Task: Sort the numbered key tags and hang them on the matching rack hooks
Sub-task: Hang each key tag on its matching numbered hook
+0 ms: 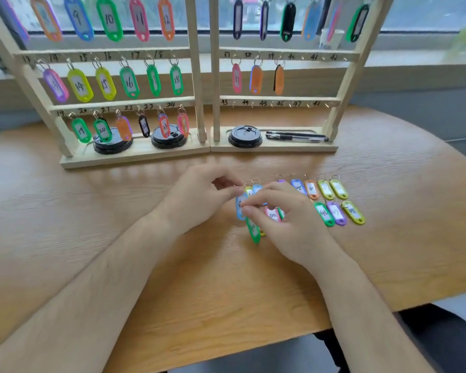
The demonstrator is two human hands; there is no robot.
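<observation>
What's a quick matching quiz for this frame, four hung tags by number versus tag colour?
Column 1:
1. tag 9
2. tag 14
3. tag 16
4. tag 37

Column 2:
A. pink
B. green
C. blue
D. yellow

Pairs: 1-C, 2-D, 3-B, 4-A
</observation>
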